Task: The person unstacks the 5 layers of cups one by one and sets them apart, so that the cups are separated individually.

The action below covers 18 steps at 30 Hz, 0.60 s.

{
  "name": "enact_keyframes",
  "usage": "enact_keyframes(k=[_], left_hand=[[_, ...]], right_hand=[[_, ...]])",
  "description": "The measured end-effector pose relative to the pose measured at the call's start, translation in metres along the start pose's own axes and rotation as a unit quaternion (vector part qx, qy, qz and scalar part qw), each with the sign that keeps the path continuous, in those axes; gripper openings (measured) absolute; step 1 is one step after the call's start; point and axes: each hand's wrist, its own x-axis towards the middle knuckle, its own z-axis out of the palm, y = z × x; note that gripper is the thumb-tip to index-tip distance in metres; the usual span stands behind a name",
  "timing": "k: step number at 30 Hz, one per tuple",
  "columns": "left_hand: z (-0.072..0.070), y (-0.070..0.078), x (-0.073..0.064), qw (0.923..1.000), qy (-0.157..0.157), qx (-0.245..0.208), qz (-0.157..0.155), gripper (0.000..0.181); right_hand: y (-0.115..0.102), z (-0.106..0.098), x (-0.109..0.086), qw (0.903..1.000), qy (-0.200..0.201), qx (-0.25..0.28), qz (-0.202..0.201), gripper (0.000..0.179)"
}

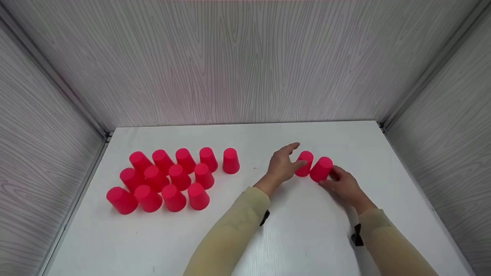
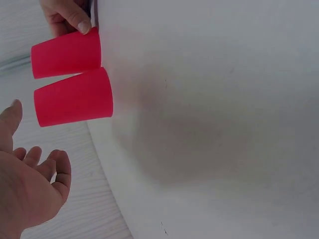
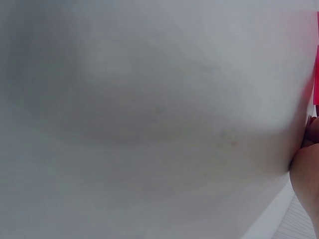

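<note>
Two red cups stand upside down side by side at the right of the white table. My right hand [image 1: 347,188] pinches the right cup [image 1: 321,170] low on its right side, thumb near the rim. Beside the left cup [image 1: 305,170] is my left hand [image 1: 282,166], its thumb overlapping the cup in the head view. The left wrist view shows that left hand [image 2: 30,186] apart from the nearer cup [image 2: 75,98], fingers loosely bent. Only a sliver of red cup [image 3: 317,79] and part of the right hand [image 3: 308,164] show in the right wrist view.
Several more upside-down red cups [image 1: 155,178] stand in staggered rows on the left of the table [image 1: 299,230], with one cup [image 1: 231,161] at the right end of the back row. Grey wood-grain panels [image 1: 245,61] wall the back and both sides.
</note>
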Motion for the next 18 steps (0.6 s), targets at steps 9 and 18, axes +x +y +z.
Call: enact_keyframes(k=[9,18], left_hand=[[0.017,0.002,0.009,0.9993,-0.013,0.034,-0.011,0.064],[0.023,0.004,0.006,0.9976,-0.018,0.061,-0.028,0.056]], right_hand=[[-0.005,0.002,0.002,1.0000,0.005,-0.001,0.006,0.091],[-0.002,-0.001,0.000,0.9998,0.007,-0.006,0.015,0.094]])
